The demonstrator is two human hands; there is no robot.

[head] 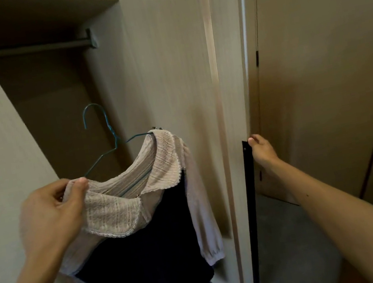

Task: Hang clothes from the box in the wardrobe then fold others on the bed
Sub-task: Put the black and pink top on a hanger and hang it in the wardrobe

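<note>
Fingers (pixel 75 186) of the left hand (pixel 50 210) are curled and pinch the near shoulder of a dress (pixel 140 224), holding it up at chest height. The dress has a pale beige knitted top with a wide lace-edged collar and long sleeves over a dark navy body, and it hangs down out of view. It sits on a teal wire hanger (pixel 106 143). The hanger's hook rises free above the dress and is caught on nothing.

To the right of the dress and well apart from it, the right hand (pixel 263 150) grips the edge of the wardrobe door (pixel 180 67). Its thumb is at the top of a black handle strip (pixel 251 204), and its other fingers are hidden behind the edge. The two hands are far apart, one on each side of this pale, wood-grained door.

Behind the dress is the open wardrobe. A hanging rail (pixel 39 48) runs across high above the dress, with a shelf (pixel 44 6) above that. Beyond the right hand, further right of the dress, are grey floor (pixel 284 236) and a plain room door (pixel 329 66).
</note>
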